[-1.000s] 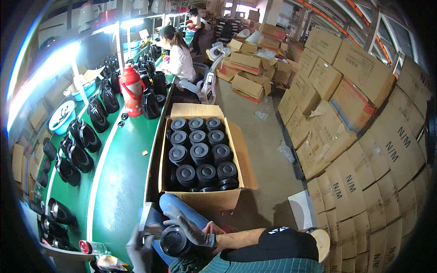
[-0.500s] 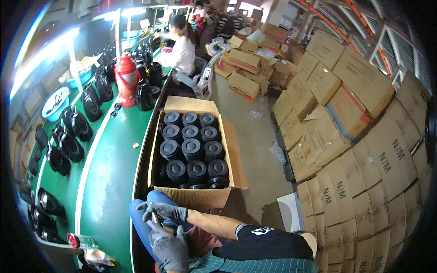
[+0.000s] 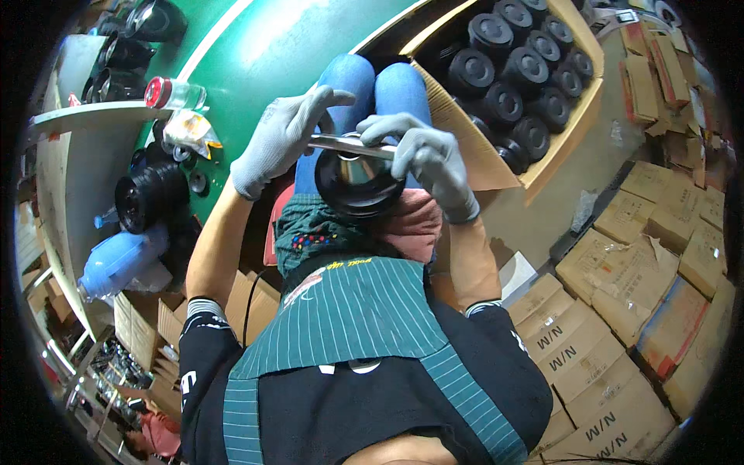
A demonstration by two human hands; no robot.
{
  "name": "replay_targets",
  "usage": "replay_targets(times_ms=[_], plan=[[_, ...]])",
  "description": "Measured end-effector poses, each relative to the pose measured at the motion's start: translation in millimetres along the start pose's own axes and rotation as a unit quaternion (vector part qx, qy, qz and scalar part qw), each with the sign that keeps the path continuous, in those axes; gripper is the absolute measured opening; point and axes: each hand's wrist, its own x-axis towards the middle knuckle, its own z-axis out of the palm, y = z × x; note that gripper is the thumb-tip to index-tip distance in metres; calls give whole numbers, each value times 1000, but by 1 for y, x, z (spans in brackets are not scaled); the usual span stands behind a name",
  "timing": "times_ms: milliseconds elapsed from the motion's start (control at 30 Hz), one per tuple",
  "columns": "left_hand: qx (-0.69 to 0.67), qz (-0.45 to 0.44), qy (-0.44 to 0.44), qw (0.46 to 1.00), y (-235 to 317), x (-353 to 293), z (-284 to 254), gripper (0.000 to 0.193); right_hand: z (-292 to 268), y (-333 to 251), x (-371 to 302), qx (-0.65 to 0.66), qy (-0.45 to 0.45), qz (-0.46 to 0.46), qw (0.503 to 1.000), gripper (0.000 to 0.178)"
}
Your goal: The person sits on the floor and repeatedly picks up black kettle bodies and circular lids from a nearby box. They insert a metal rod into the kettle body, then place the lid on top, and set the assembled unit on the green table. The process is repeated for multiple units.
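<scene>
Both of my hands wear grey gloves and meet above my lap. A slim, shiny silver metal bar (image 3: 350,145) lies crosswise between them; its exact kind I cannot make out. My left hand (image 3: 283,139) is closed at the bar's left end, with the fingertips partly hidden. Around the right end, the fingers of my right hand (image 3: 426,159) are bent and closed. Just under the bar, a round black part (image 3: 363,200) with a shiny metal cone in its middle rests on my lap against the apron (image 3: 349,310).
An open carton (image 3: 511,184) of black round lidded pieces stands ahead to the right. On the green table (image 3: 279,46) at left are a red-lidded clear jar (image 3: 174,94) and black parts (image 3: 151,194). Stacked cartons (image 3: 589,364) rise at the right.
My view has swung down toward my lap, so the carton now appears farther right. My hands, close together before, are now farther apart, at opposite ends of the metal bar.
</scene>
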Motion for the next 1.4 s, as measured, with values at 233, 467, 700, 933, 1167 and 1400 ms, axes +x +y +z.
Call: replay_targets(times_ms=[233,467,700,933,1167,1400], plan=[[189,52,141,971,64,-48,47,47,-62,61,18,13,3,52,999,29],[435,-28,167,884,94,-60,119,87,-51,111,83,250,-124,190,941,55],[244,11,150,958,24,-60,38,47,-45,56,20,219,-52,82,971,38],[180,-36,140,973,58,-59,72,50,-64,76,12,254,-3,98,962,38],[48,-7,97,994,4,-39,40,58,-24,16,-11,177,-67,-27,982,47],[-177,-72,-107,976,-16,33,20,85,7,-24,-15,-264,-269,-95,921,33]])
